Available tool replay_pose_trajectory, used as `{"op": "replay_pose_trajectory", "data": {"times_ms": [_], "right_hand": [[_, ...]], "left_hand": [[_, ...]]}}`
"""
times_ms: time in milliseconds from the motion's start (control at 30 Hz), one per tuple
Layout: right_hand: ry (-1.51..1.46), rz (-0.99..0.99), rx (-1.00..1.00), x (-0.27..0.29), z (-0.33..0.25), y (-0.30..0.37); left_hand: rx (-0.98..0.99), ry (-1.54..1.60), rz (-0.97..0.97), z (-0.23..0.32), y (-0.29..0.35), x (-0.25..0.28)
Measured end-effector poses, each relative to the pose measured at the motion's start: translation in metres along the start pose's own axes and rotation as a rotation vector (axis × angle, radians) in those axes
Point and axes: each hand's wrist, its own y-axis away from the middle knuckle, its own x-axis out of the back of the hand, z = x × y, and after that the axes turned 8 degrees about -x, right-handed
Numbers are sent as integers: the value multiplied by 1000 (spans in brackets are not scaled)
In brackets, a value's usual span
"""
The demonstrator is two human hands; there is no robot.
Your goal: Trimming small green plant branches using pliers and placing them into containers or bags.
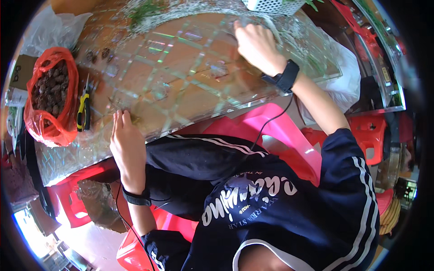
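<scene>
My left hand [126, 142] lies flat, fingers together, on the near edge of a glass-topped table [181, 67]. Its fingertips touch a small brownish-green scrap [135, 120]. My right hand [256, 44] reaches across to the far side of the glass with its fingers curled among fine green and pale litter [298, 34]. Whether it grips anything is hidden by the knuckles. Both wrists wear black bands with thin cables. A pair of yellow-and-black pliers [83, 110] lies left of my left hand.
A red plastic bag [49, 97] full of brown cones sits at the table's left end, with loose cones [97, 55] beside it. A white basket [271, 5] stands at the far edge. White bags [339, 67] and pink and red plastic stools [282, 131] surround my legs.
</scene>
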Motion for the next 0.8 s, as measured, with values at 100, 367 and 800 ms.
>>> {"op": "replay_pose_trajectory", "data": {"times_ms": [100,367,800], "right_hand": [[54,15,-88,-5,47,9],[-8,-46,-274,24,72,9],[-310,-6,190,9,-47,22]], "left_hand": [[19,-27,-4,1,-1,-1],[49,1,-46,4,0,3],[22,0,-56,-5,7,6]]}}
